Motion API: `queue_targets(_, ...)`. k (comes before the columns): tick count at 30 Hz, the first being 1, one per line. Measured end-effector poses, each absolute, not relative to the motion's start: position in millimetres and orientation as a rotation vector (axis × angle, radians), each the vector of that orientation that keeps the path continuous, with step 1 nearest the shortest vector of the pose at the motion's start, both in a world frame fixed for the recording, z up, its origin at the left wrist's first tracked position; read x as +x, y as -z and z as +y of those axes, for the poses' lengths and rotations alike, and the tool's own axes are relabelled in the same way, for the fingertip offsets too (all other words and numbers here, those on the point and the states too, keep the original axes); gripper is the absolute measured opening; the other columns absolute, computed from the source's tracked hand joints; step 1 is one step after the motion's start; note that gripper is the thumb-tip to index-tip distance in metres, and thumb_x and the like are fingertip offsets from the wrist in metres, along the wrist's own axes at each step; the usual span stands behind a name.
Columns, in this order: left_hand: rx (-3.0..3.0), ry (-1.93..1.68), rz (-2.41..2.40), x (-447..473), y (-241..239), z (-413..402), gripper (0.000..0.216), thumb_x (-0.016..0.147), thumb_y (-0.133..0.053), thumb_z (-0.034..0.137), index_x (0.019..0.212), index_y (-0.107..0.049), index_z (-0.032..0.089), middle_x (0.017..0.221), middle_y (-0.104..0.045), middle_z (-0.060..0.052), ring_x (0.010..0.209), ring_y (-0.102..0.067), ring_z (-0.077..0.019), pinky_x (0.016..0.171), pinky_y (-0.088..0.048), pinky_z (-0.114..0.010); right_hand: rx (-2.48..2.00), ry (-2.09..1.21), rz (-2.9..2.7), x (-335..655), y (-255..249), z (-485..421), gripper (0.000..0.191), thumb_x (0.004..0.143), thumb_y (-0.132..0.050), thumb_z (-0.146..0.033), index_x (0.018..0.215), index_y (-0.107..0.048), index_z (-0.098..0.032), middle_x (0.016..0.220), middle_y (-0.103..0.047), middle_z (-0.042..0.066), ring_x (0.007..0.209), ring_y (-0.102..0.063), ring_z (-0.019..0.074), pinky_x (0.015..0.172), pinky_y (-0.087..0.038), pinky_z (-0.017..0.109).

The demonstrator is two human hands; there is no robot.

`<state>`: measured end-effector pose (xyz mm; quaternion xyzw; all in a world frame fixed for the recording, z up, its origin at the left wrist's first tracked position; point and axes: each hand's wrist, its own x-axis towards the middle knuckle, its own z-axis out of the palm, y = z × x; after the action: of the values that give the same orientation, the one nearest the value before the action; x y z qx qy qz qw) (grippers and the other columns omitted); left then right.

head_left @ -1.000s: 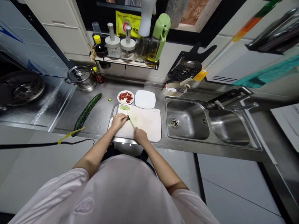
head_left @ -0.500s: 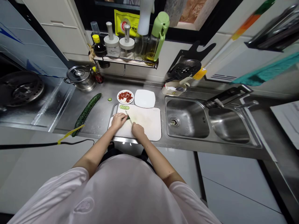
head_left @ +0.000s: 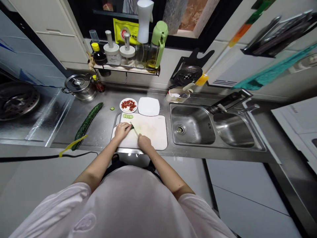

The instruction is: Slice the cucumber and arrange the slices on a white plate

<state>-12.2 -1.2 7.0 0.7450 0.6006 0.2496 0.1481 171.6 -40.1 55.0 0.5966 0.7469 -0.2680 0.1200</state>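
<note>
My left hand [head_left: 122, 131] presses a dark green piece of cucumber [head_left: 132, 127] onto the white cutting board [head_left: 157, 134]; the palm hides most of it. In my right hand [head_left: 144, 143] is a knife [head_left: 135, 130], its blade pointing away from me and lying against the cucumber's right end. Several thin cucumber slices [head_left: 127, 116] overlap near the board's far left corner. Just behind the board are a round plate [head_left: 121, 107] of chopped red pieces and a white square plate [head_left: 148, 106].
A long whole cucumber [head_left: 88, 123] lies left of the board, with a small cucumber end [head_left: 112, 108] between. A lidded pot [head_left: 81, 91] stands at the back left. To the right is a double sink [head_left: 194, 127]. A rack [head_left: 128, 67] of bottles hangs behind.
The whole view has shifted slightly as my head moved. Both hands keep their places on the board, left on the cucumber, right on the knife; the slices look the same.
</note>
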Motion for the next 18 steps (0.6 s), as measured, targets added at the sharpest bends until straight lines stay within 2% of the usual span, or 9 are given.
queue_targets(7,2.135,-0.707,1.733,-11.1,-7.7,-2.5,0.026,0.092,-0.048,0.036,0.101,-0.071,0.026,0.102,-0.068,-0.006,0.099,-0.058,-0.0214,0.091,-0.04,-0.037,1.748,0.709,2.22,182.7,-50.9,-58.2,0.023,0.092,-0.035,-0.01,0.109,-0.05,-0.014,0.097,-0.068,0.014,0.093,-0.066,0.0223,0.076,-0.048,0.03)
queue_targets(18,2.144,-0.713,1.738,-11.3,-9.6,-2.6,0.028,0.092,-0.048,0.038,0.099,-0.071,0.025,0.102,-0.069,-0.006,0.099,-0.058,-0.0224,0.089,-0.04,-0.038,1.756,0.756,2.195,176.1,-55.0,-48.0,0.024,0.091,-0.038,-0.01,0.11,-0.051,-0.014,0.1,-0.068,0.014,0.096,-0.065,0.0232,0.078,-0.047,0.031)
